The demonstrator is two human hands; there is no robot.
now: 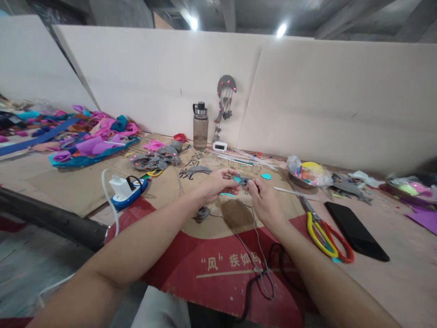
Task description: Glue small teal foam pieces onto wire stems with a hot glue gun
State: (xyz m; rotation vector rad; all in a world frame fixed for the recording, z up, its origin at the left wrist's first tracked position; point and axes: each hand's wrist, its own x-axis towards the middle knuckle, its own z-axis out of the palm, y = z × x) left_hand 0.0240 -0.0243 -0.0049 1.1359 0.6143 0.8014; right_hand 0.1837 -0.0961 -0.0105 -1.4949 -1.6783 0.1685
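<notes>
Near the middle of the view, my left hand and my right hand meet over the cardboard. Between their closed fingertips is a small grey and turquoise piece, too small to make out fully. Grey cord hangs below my hands and loops over the red part of the cardboard. A small grey yarn bundle lies below my left hand. Turquoise scraps lie on the cardboard beyond and beside my hands.
Scissors and a black phone lie at the right. A bowl stands behind them. A bottle stands at the back. A blue power strip, grey felt pieces and a colourful fabric heap are left.
</notes>
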